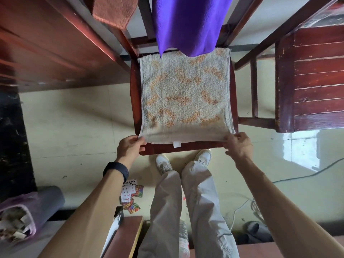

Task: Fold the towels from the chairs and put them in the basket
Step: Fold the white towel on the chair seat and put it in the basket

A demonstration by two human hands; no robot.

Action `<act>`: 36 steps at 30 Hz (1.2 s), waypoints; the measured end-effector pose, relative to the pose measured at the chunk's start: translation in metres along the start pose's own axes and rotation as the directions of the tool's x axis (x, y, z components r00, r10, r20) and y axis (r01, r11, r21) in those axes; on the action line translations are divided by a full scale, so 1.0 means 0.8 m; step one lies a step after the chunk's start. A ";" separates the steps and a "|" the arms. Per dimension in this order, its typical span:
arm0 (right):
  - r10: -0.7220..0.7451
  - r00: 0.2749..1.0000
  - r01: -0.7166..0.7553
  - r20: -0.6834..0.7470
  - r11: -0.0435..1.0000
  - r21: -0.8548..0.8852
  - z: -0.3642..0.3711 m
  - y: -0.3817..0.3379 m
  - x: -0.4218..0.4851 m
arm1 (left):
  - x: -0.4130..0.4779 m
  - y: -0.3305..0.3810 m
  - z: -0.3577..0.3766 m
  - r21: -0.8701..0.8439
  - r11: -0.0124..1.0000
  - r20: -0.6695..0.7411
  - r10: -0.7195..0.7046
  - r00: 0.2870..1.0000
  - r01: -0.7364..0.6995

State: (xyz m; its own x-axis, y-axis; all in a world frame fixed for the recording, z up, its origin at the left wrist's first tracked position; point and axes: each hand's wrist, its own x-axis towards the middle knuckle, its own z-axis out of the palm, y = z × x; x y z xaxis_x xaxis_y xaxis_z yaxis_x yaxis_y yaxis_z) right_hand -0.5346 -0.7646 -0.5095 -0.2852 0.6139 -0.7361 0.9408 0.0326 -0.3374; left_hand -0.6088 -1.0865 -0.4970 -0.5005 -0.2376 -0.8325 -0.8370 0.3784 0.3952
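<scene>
Room: pale tiled floor (pixel 74 127) between dark wooden furniture, with a wooden chair (pixel 134 86) straight ahead of the person.
Towel: grey-white terry towel (pixel 184 94) with orange flecks, spread flat on the chair's seat and covering nearly all of it. A small white tag hangs at its near edge.
Left hand: left hand (pixel 129 146) at the near left corner, fingers (pixel 138 141) and thumb pinching the hem.
Right hand: right hand (pixel 239 144) at the near right corner, fingers (pixel 230 139) curled on the hem, pinching it likewise.
Key relation: the whole towel lies on the far side of both hands. The held edge runs left to right between them, and neither hand is nearer. It looks about square as it lies, so I can't name a long axis.
Likely next: carrying the near edge over to the far edge would halve it.
Catch: a purple towel (pixel 188 25) hangs from the chair back, its lower end overlapping the far edge. Whether they touch I can't tell.
Further out: a rust-brown towel (pixel 113 12) hangs far left, a second chair (pixel 312 81) stands right, and playing cards (pixel 132 194) lie on the floor.
Basket: none I can pick out.
</scene>
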 end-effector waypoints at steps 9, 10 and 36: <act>-0.244 0.969 0.192 0.042 0.849 0.492 -0.064 -0.066 -0.016 | -0.009 0.034 -0.003 -0.327 0.941 -0.018 0.082 0.996 -0.083; -0.274 0.962 0.246 -0.011 0.843 0.479 -0.066 -0.067 -0.017 | -0.009 0.032 -0.001 -0.313 0.944 -0.016 0.104 0.994 -0.104; -0.187 0.977 0.146 -0.100 0.936 -0.319 0.010 -0.003 0.034 | 0.014 -0.008 0.084 0.449 0.887 -0.223 -0.003 0.975 0.106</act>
State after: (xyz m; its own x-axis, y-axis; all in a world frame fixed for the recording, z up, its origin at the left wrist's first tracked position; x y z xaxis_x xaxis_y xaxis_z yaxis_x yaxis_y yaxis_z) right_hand -0.5456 -0.7541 -0.5332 -0.4362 0.6726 -0.5978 0.8977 0.3718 -0.2367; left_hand -0.5944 -1.0313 -0.5348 -0.5343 -0.4321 -0.7266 -0.6961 0.7125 0.0881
